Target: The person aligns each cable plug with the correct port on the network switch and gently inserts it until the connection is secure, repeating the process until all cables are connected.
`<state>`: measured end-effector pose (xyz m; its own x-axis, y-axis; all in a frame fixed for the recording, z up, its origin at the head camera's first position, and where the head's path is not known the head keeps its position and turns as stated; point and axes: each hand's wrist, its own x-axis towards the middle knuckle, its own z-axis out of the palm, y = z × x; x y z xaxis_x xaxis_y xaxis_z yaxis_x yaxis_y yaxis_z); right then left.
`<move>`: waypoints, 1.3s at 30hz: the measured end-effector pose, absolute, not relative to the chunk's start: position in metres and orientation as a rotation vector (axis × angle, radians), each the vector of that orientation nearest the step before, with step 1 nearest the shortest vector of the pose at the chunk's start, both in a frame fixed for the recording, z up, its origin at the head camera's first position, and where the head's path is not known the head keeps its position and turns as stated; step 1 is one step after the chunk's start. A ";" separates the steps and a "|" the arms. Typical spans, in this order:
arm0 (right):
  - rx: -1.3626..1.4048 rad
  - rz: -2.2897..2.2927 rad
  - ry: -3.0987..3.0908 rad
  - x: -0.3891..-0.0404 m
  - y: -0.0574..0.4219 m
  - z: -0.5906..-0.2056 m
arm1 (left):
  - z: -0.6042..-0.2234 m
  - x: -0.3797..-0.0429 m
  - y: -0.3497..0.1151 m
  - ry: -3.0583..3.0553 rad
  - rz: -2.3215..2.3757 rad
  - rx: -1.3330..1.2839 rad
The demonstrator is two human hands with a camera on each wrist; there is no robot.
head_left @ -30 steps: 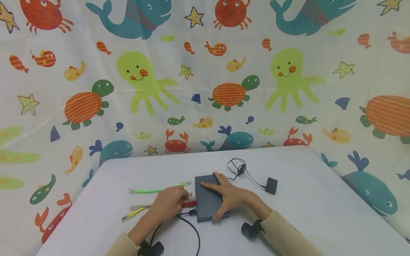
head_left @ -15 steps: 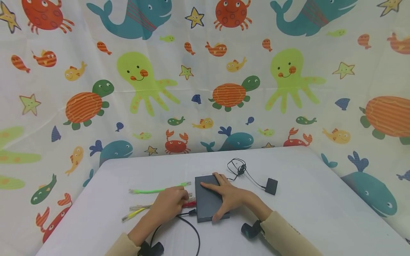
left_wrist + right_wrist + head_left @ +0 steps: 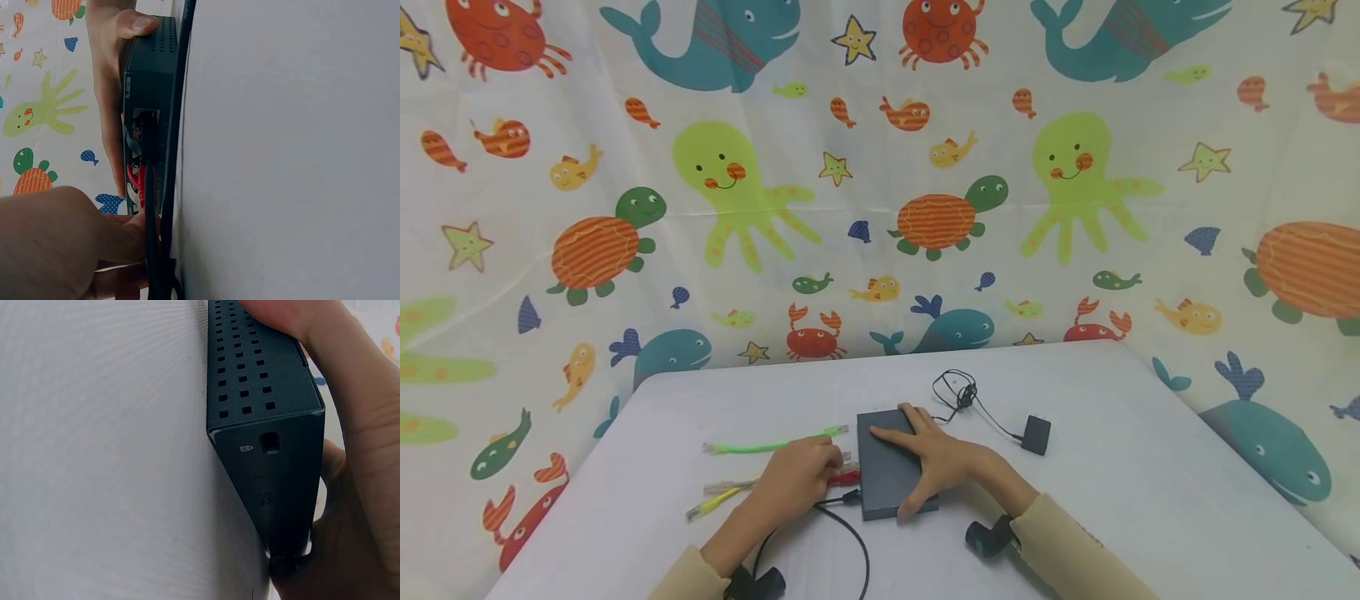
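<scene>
A dark network switch (image 3: pixel 887 467) lies flat on the white table. My right hand (image 3: pixel 943 458) spans its top and grips it, with the thumb on the vented near side (image 3: pixel 240 369). Beside the switch's left, port-lined face (image 3: pixel 145 94), my left hand (image 3: pixel 797 475) pinches a pale Ethernet cable (image 3: pixel 132 195) close to its plug; the fingers partly hide it. A red Ethernet cable (image 3: pixel 844 478) and a thick black cable (image 3: pixel 851 497) are plugged into that same face. Behind the left hand lies a green Ethernet cable (image 3: pixel 748 447), its right plug just short of the switch.
Left of the left hand lie a yellow cable (image 3: pixel 711 503) and a grey cable end (image 3: pixel 722 485). A black power adapter (image 3: pixel 1036 435) with a bundled cord (image 3: pixel 962 396) sits behind on the right. A patterned curtain (image 3: pixel 880 208) hangs behind the table.
</scene>
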<state>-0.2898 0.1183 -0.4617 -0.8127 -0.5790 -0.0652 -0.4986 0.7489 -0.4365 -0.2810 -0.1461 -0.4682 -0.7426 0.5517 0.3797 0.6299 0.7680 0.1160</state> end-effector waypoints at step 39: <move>-0.864 -0.619 2.748 -0.289 0.119 -0.462 | -0.470 -0.281 -0.146 -2.663 -0.340 -0.888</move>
